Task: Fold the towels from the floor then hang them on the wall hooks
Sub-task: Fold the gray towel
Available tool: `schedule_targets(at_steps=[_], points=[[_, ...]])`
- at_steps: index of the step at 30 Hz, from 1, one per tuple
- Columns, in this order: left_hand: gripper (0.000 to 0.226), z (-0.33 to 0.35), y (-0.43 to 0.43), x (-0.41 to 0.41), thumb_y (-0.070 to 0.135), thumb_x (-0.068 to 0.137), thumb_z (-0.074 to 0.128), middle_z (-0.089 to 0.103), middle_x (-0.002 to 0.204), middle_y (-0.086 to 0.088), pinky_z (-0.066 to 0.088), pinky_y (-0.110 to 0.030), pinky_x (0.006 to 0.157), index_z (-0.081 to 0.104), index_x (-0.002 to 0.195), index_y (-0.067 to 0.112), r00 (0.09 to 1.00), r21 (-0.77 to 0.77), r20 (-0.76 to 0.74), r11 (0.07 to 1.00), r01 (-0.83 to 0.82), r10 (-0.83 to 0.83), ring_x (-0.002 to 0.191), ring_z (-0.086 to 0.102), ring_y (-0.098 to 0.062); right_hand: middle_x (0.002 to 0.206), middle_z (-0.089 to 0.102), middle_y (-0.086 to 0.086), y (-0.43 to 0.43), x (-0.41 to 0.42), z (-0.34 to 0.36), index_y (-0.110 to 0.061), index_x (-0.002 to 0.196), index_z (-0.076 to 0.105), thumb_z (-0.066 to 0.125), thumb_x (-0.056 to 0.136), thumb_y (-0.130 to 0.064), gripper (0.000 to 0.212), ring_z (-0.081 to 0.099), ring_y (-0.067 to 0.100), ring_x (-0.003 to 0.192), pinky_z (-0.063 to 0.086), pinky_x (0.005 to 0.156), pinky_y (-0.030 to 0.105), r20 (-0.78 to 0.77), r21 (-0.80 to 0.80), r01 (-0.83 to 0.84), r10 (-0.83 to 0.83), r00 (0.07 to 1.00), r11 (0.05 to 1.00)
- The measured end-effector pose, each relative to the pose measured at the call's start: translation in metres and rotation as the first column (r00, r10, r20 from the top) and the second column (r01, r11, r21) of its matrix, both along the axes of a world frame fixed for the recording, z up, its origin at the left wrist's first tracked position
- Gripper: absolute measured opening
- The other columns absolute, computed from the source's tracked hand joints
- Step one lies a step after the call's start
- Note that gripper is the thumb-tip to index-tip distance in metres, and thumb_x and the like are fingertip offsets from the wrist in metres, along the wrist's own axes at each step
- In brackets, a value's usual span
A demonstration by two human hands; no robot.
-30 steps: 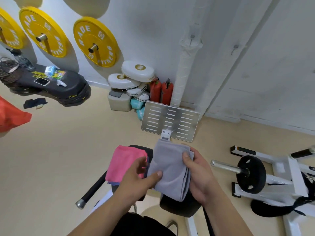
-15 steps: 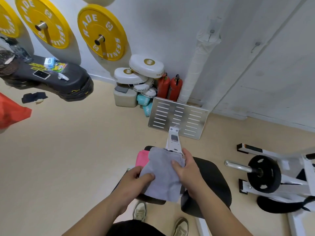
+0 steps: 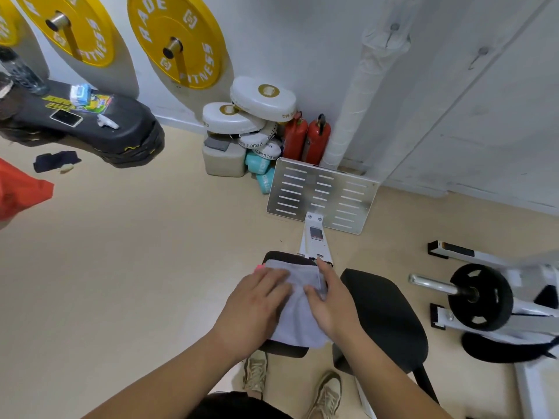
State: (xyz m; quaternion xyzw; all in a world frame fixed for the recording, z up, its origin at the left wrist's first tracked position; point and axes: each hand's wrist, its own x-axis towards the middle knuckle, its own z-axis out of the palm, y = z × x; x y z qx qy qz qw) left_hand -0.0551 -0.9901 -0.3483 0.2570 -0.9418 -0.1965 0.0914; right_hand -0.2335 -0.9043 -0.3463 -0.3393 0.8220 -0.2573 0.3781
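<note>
I see the folded grey cloth towel (image 3: 298, 314) lying on the small black padded seat (image 3: 282, 351), directly under both flat, ungrasping palms, long axis running away from me, left hand (image 3: 257, 300) and right hand (image 3: 329, 300) equally near.

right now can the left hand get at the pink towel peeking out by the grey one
Probably yes, but only its edge: the pink towel shows as a sliver beside the fingertips of the left hand, while the grey towel, under that hand and the right hand, seems to cover the rest.
</note>
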Motion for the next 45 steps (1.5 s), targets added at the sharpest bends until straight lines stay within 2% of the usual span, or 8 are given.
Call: schedule_targets(at_steps=[6,9,14,25,30,36,40,45], points=[[0.089,-0.014,-0.01,0.016,0.05,0.067,0.076,0.046,0.157,-0.014,0.044,-0.04,0.114,0.052,0.144,0.013,0.953,0.131,0.284,0.989,0.067,-0.102,0.145,0.045,-0.033,0.17,0.008,-0.009,0.009,-0.007,0.009,-0.038,0.161,0.014,0.067,0.094,-0.045,0.086,0.011,0.012,0.156,0.022,0.126,0.035,-0.213,0.022,-0.293,0.29,0.933,0.956],[0.108,-0.017,-0.014,0.016,0.057,0.065,0.08,0.029,0.166,-0.011,0.028,-0.032,0.117,0.04,0.155,0.013,0.956,0.148,0.281,0.988,0.037,-0.078,0.153,0.028,-0.027,0.171,-0.007,-0.013,0.016,-0.012,0.014,-0.044,0.161,0.006,0.068,0.085,-0.059,0.099,-0.004,0.013,0.158,0.019,0.126,0.04,-0.219,0.216,-0.509,0.55,0.806,0.833],[0.106,-0.027,-0.017,0.014,0.054,0.083,0.07,-0.01,0.169,0.005,0.021,-0.029,0.124,0.007,0.163,0.026,0.945,0.257,0.307,0.966,0.029,-0.11,0.151,-0.016,-0.009,0.173,0.004,-0.009,0.019,-0.009,0.001,-0.047,0.16,0.003,0.067,0.085,-0.059,0.099,0.01,0.019,0.158,0.032,0.121,0.045,-0.132,0.334,-0.458,0.522,0.843,0.824],[0.103,-0.028,-0.001,0.008,0.054,0.084,0.068,-0.002,0.173,-0.001,0.015,-0.042,0.127,0.009,0.164,0.024,0.921,0.149,0.381,0.989,0.018,-0.074,0.16,-0.003,-0.022,0.16,0.034,0.002,0.031,0.005,-0.014,-0.054,0.156,-0.005,0.064,0.086,-0.061,0.098,0.041,0.026,0.142,0.047,0.108,0.047,-0.168,0.366,-0.348,0.43,0.887,0.863],[0.074,-0.001,0.018,0.03,0.042,0.074,0.075,0.045,0.154,-0.007,0.05,-0.041,0.107,0.052,0.14,0.018,0.995,0.144,0.1,0.989,-0.039,0.025,0.138,0.05,-0.031,0.168,0.018,-0.006,0.046,0.002,-0.001,-0.043,0.157,0.028,0.065,0.089,-0.051,0.078,0.031,0.019,0.148,0.043,0.115,0.038,-0.166,0.189,-0.316,0.347,0.923,0.93],[0.041,0.008,0.044,0.076,0.036,0.093,0.059,0.054,0.138,0.017,0.045,-0.021,0.097,0.058,0.135,0.034,0.915,0.335,0.124,0.852,-0.403,0.384,0.126,0.053,-0.007,0.148,0.052,0.003,0.052,0.022,0.004,-0.025,0.127,0.068,0.061,0.088,-0.046,0.045,0.049,0.026,0.138,0.048,0.11,0.046,-0.435,-0.077,-0.359,0.293,0.852,0.93],[0.038,0.021,0.042,0.077,0.024,0.094,0.06,0.053,0.124,0.024,0.038,-0.007,0.08,0.059,0.131,0.031,0.896,0.413,0.188,0.796,-0.443,0.402,0.112,0.056,-0.003,0.142,0.054,0.001,0.041,0.062,0.007,-0.028,0.129,0.067,0.066,0.081,-0.055,0.055,0.049,0.026,0.136,0.043,0.111,0.042,-0.463,0.074,-0.477,0.453,0.762,0.876],[0.039,0.016,0.022,0.082,0.024,0.092,0.06,0.057,0.123,0.02,0.042,-0.007,0.08,0.058,0.13,0.032,0.923,0.509,0.171,0.771,-0.383,0.346,0.108,0.058,-0.004,0.099,0.063,0.004,0.019,0.089,-0.007,-0.023,0.097,0.07,0.081,0.043,-0.062,0.068,0.063,0.029,0.09,0.055,0.073,0.038,-0.548,0.255,-0.385,0.46,0.698,0.887]])
